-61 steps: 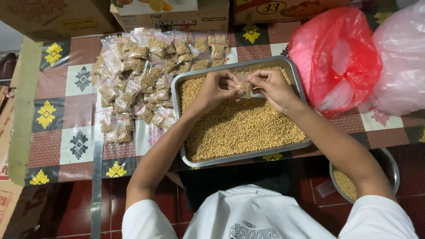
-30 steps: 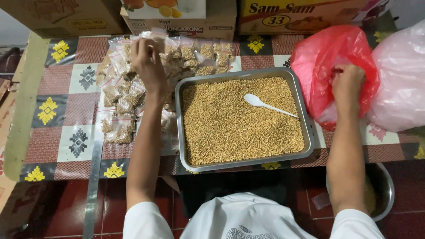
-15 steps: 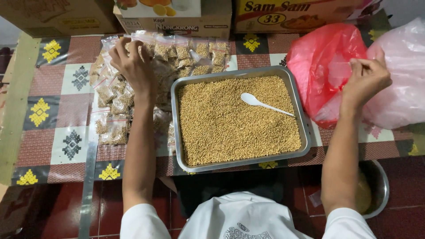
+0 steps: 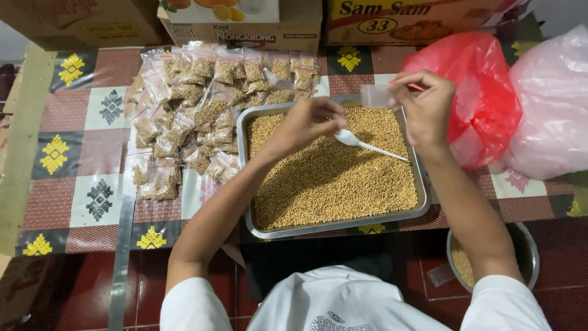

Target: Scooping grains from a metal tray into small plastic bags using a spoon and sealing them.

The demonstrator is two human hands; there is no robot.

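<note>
A metal tray (image 4: 422, 184) filled with small tan grains sits on the patterned tablecloth. A white plastic spoon (image 4: 367, 145) lies on the grains. My left hand (image 4: 309, 122) hovers over the tray with loosely curled fingertips at the spoon's bowl end; the spoon still rests flat. My right hand (image 4: 424, 105) is raised over the tray's far right corner and pinches a small empty clear plastic bag (image 4: 373, 95). A heap of several filled clear packets (image 4: 190, 110) lies to the left of the tray.
A red plastic bag (image 4: 484, 98) and a pale pink bag (image 4: 548, 104) stand right of the tray. Cardboard boxes (image 4: 245, 24) line the far edge. A metal bowl (image 4: 520, 251) with some grain sits on the red floor at lower right.
My left hand came off the packet heap and moved right, over the tray to the spoon. My right hand left the red bag and moved left, now holding a small clear bag.
</note>
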